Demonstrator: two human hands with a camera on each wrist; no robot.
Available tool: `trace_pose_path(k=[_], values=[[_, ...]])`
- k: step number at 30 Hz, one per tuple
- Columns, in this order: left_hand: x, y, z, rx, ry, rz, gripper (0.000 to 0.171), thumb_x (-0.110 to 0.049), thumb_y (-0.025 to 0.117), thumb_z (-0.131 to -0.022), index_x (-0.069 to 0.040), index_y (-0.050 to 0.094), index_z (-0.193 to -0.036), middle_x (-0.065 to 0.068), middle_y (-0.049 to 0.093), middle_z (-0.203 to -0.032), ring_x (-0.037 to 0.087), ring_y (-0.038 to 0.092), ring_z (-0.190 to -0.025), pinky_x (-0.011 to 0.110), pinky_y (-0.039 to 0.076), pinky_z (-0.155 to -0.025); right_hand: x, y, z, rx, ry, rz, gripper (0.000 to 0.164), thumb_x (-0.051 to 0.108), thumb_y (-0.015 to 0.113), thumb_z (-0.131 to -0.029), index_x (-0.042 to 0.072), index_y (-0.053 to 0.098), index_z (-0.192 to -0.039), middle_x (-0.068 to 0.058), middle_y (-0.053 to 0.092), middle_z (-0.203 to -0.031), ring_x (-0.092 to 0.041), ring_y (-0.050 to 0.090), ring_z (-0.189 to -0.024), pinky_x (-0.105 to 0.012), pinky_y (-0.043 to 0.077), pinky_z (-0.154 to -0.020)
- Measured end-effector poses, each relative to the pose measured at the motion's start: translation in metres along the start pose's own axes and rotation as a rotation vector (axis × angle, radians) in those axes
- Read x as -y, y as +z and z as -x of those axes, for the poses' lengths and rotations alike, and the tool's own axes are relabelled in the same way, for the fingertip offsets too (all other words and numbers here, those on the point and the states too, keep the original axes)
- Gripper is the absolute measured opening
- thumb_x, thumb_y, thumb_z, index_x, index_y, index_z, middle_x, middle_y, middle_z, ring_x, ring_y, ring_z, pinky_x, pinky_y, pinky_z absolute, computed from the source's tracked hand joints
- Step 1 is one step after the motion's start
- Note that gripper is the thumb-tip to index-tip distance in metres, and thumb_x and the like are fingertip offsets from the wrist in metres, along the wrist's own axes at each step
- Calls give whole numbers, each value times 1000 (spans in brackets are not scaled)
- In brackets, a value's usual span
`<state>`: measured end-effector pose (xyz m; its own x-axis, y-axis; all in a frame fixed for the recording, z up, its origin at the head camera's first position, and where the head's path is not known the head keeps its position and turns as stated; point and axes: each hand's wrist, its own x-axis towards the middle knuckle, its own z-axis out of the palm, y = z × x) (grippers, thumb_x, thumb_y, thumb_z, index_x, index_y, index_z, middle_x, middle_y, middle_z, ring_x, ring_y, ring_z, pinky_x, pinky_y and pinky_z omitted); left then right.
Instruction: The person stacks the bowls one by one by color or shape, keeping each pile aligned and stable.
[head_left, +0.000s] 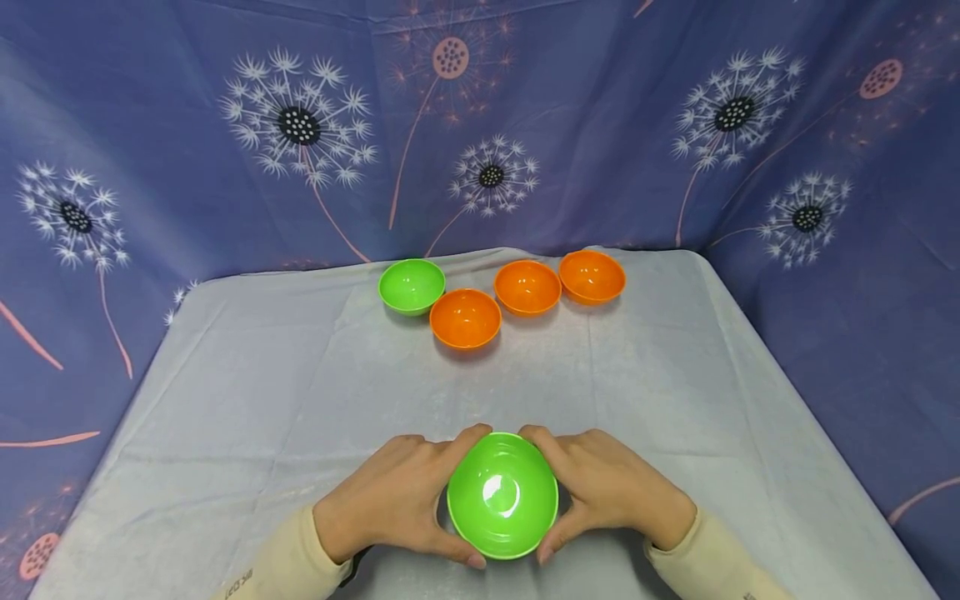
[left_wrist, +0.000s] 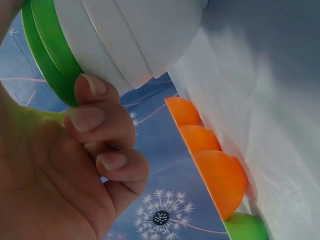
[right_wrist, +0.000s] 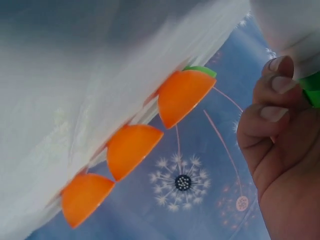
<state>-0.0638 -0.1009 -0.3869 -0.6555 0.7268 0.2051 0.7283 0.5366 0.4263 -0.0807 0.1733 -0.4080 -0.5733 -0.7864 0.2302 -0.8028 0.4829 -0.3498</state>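
Nearest to us, low at 6 o'clock of the head view, comes a bright green bowl (head_left: 502,496) between two cream sleeves (head_left: 292,554), and its mouth is turned up to our eyes. From its 9 o'clock side, the left hand (head_left: 401,496) grips it, with the thumb near 7 o'clock of the rim and a finger just before 12. From the 3 o'clock side, the right hand (head_left: 611,483) does the same, thumb near 5 and a finger just after 12. So both hands are curved round the bowl and pinch it between thumb and fingers. In the left wrist view we notice below the green a white stepped body (left_wrist: 115,40); we cannot tell whether it is one piece or several nested ones.

Farther away on the pale surface (head_left: 375,392), four bowls stand upright. Counting from the held bowl, we find a second green bowl (head_left: 411,287) at 11 o'clock, a front orange bowl (head_left: 465,319) a little before 12, a middle orange bowl (head_left: 528,288) a little after 12, and a far orange bowl (head_left: 592,277) at 1. Behind them hangs a blue cloth (head_left: 600,125) printed with dandelions (head_left: 298,125).
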Motion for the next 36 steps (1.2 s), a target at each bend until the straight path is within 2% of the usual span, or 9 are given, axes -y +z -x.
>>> trace_pose_path(k=[5,22,31,36], values=[[0,1,0,0,-5,2,109,-81,69,-54,-23,35,-139,-21,58,-90,0,55,-66,29,50,-58,0,0,-1,-14,9,78,114,84,70,-42,16,41,-128,18,57,-87,0,54,-67,-26,51,-57],[-1,1,1,7,-17,31,110,-82,68,-54,-22,34,-140,-18,59,-93,1,57,-70,28,51,-61,-4,7,0,-57,-41,136,114,83,66,-36,13,45,-123,16,53,-75,-3,50,-59,-28,49,-50],[-1,1,1,10,-21,22,110,-84,66,-54,-23,34,-140,-18,59,-93,0,57,-70,29,51,-62,-6,7,0,-72,-56,122,115,84,66,-38,12,46,-125,15,56,-81,-2,52,-62,-26,49,-51],[1,-1,0,19,-5,27,111,-84,66,-54,-22,34,-141,-18,60,-92,0,58,-71,29,52,-62,-7,6,2,-48,-51,32,117,84,66,-41,17,42,-133,16,61,-97,1,57,-74,-24,51,-58]])
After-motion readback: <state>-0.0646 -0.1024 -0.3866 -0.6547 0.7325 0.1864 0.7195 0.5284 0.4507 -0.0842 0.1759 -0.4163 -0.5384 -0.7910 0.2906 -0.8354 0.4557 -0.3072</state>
